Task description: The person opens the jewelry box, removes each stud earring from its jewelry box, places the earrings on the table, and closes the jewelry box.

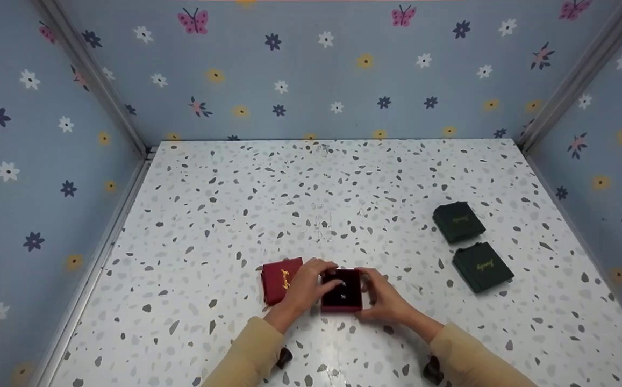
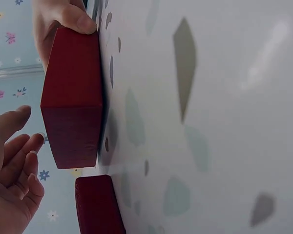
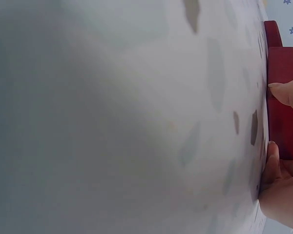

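A small red jewelry box [image 1: 341, 309] stands lidless on the table, its dark inside facing up. Two tiny silvery earrings [image 1: 343, 296] sit in it, one above the other. My right hand [image 1: 386, 302] grips the box's right side, thumb at the near corner and fingers at the far one. Over the left edge reaches my left hand [image 1: 306, 282], its thumb above the inside near the upper earring. In the left wrist view, my left fingers [image 2: 19, 165] are loosely curled with a gap to the thumb. A red square lid [image 1: 276, 274] with gold lettering lies left of the box, partly behind the left hand.
Two dark green square pieces with gold lettering, a farther one [image 1: 458, 221] and a nearer one [image 1: 484, 267], lie at the right. Flower-patterned panels [image 1: 311, 70] enclose the speckled white table [image 1: 267, 204] at the back and both sides.
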A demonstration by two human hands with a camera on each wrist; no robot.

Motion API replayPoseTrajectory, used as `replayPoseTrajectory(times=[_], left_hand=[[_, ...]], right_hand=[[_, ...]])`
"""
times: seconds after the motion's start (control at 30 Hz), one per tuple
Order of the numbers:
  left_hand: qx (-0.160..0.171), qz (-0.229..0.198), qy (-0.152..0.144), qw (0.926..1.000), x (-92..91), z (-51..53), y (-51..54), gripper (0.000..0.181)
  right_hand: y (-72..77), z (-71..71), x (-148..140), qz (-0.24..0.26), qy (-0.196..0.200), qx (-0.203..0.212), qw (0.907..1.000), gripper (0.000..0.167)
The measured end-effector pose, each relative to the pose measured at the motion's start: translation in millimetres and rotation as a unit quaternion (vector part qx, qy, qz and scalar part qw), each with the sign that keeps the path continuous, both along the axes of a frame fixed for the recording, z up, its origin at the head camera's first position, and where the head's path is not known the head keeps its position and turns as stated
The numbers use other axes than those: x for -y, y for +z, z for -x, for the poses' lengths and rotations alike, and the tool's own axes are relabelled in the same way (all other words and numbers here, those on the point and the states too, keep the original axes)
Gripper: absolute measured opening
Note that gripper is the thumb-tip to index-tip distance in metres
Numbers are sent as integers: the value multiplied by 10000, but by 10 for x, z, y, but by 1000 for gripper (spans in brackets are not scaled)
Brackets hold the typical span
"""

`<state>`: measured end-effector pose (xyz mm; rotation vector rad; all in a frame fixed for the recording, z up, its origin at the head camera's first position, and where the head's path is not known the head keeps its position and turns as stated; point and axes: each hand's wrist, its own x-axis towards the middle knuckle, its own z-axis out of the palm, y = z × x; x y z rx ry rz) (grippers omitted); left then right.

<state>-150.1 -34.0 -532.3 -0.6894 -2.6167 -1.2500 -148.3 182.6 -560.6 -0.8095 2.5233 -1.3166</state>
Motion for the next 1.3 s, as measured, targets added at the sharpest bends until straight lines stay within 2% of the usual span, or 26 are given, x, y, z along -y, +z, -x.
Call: replayPoseTrajectory(times=[0.23, 0.63, 0.93, 1.3], left_hand=[[252, 213, 95, 9994, -57, -4, 8, 26], [638, 580, 50, 9963, -128, 35, -40, 26], [724, 776, 62, 9943, -149, 64, -48, 22], [538, 880, 47, 9946, -174, 88, -50, 15]], right_hand=[[-10, -4, -6, 71, -22, 251, 9997, 88], [-8, -13, -1, 32, -46, 176, 9998, 89], [2, -5, -2, -58, -131, 224, 9996, 89], [-12, -5, 7, 174, -4, 133, 9998, 88]])
